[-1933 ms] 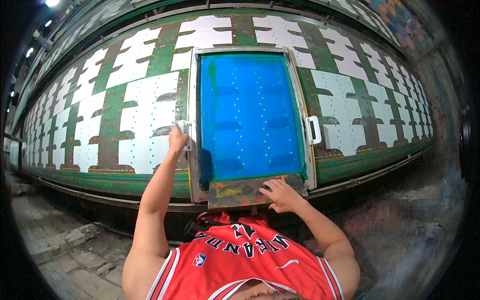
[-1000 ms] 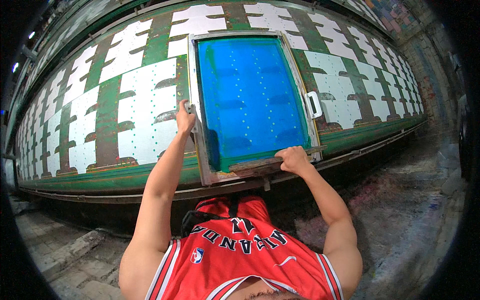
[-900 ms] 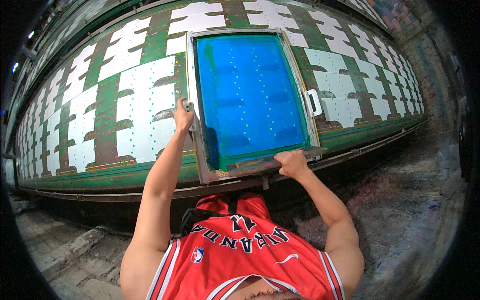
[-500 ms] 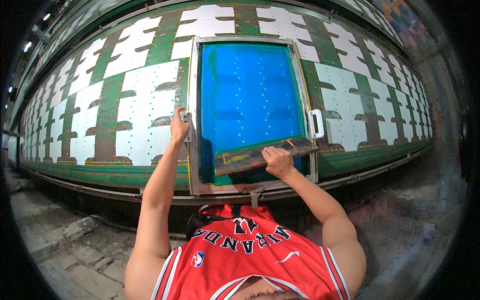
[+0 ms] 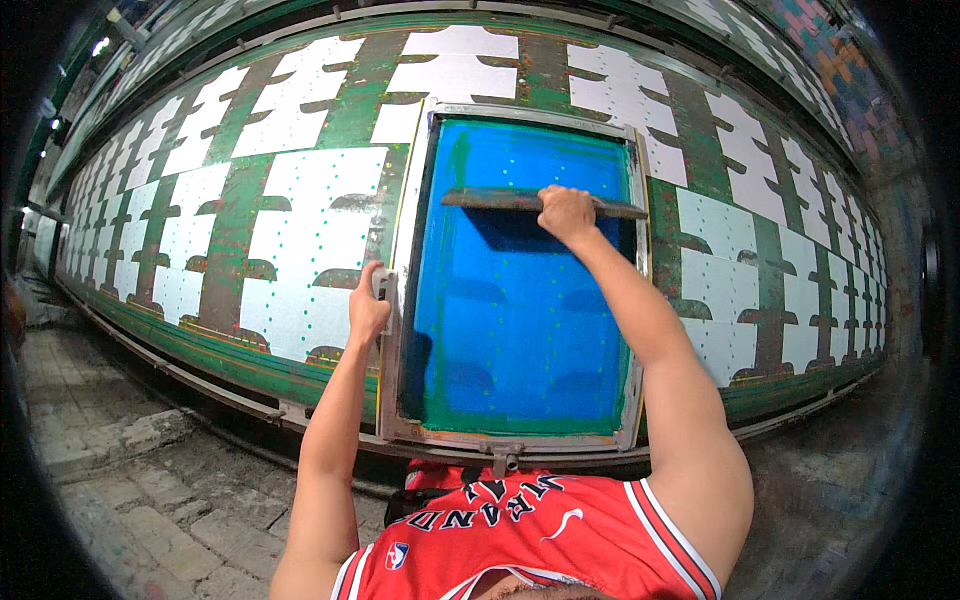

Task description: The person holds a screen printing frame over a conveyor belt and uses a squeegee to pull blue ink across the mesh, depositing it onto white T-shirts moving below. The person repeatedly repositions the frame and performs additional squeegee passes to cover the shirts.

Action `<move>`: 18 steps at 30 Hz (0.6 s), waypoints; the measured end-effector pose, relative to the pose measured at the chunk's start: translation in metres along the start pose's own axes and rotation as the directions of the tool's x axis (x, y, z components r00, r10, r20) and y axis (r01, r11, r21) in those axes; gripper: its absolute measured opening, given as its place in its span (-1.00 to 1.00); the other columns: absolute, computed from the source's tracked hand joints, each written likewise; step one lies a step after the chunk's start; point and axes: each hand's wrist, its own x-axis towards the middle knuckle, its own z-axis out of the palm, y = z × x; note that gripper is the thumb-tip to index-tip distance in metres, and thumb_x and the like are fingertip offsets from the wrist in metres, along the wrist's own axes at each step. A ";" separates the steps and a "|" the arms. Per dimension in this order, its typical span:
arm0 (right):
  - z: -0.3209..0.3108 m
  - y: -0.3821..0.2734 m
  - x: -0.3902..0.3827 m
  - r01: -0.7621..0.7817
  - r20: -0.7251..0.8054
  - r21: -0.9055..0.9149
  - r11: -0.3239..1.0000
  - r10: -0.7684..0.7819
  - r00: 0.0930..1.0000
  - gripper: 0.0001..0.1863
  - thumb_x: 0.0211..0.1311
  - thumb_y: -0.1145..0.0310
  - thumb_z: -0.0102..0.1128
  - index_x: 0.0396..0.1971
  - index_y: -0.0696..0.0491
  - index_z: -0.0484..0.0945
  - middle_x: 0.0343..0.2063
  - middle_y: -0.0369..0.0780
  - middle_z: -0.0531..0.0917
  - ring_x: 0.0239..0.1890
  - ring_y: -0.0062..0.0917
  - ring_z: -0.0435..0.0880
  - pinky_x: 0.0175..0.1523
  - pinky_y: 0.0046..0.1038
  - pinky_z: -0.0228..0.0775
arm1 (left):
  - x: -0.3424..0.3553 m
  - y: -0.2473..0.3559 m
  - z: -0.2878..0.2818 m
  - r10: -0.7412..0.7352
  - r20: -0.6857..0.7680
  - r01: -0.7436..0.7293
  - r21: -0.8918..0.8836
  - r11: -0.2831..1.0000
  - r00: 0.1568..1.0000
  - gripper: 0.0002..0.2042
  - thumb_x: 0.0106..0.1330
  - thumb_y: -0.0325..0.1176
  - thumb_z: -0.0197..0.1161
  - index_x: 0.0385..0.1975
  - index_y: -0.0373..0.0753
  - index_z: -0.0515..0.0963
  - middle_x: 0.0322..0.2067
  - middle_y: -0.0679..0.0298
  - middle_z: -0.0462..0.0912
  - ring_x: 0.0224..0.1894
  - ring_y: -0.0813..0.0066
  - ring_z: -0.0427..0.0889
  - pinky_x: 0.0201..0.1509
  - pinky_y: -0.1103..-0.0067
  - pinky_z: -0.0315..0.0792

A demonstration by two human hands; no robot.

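Observation:
A rectangular screen (image 5: 520, 360) with blue mesh, dotted rows and a metal frame lies on the long green printing table (image 5: 215, 313). My left hand (image 5: 372, 300) is closed on the white handle (image 5: 386, 284) at the frame's left side. My right hand (image 5: 565, 214) grips a long, dark, paint-stained squeegee (image 5: 480, 200), which lies across the upper part of the blue mesh. My right arm reaches over the screen's right side and hides the handle there. White cut pieces (image 5: 305, 230) with green dots lie on the table on both sides of the screen.
More rows of white pieces (image 5: 440, 70) run along the table, curving away to both sides. A metal rail (image 5: 290, 410) follows the near edge. Another table (image 5: 760, 40) with pieces stands beyond. Grey, worn paving (image 5: 170, 500) lies below on the left, and stacked coloured blocks (image 5: 840, 75) are at the upper right.
My right hand has carried the squeegee from the screen's near end up to near its far end. My left hand stays on the handle. The screen sits lower in the view.

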 end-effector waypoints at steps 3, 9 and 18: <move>0.003 0.022 0.037 -0.021 -0.013 -0.014 1.000 0.021 1.000 -0.77 -0.11 0.40 0.19 -0.39 -0.05 0.73 -0.32 -0.15 0.75 -0.32 -0.17 0.76 -0.23 -0.14 0.63 | -0.009 0.005 -0.004 -0.058 0.035 0.057 0.031 0.998 0.998 -0.35 0.00 -0.66 0.09 0.19 -0.01 0.44 -0.39 -0.15 0.67 -0.31 -0.19 0.67 -0.24 0.24 0.48; 0.000 0.043 0.082 -0.060 -0.029 0.029 0.998 0.061 0.998 -0.88 -0.12 0.35 0.28 -0.52 -0.01 0.71 -0.42 -0.08 0.74 -0.33 -0.15 0.77 -0.27 -0.10 0.62 | -0.020 0.006 -0.011 -0.030 0.036 0.032 -0.046 0.998 0.999 -0.34 -0.02 -0.68 0.07 0.19 -0.03 0.44 -0.32 -0.17 0.68 -0.21 -0.20 0.68 -0.14 0.27 0.52; -0.042 0.054 0.117 -0.072 0.014 0.024 0.997 0.072 0.997 -0.78 -0.12 0.37 0.25 -0.42 0.05 0.75 -0.33 -0.01 0.75 -0.25 -0.08 0.77 -0.15 -0.07 0.62 | -0.035 0.003 -0.022 -0.072 0.058 0.077 -0.074 0.994 0.996 -0.31 -0.06 -0.70 0.08 0.20 -0.07 0.44 -0.28 -0.15 0.70 -0.14 -0.16 0.71 -0.05 0.36 0.53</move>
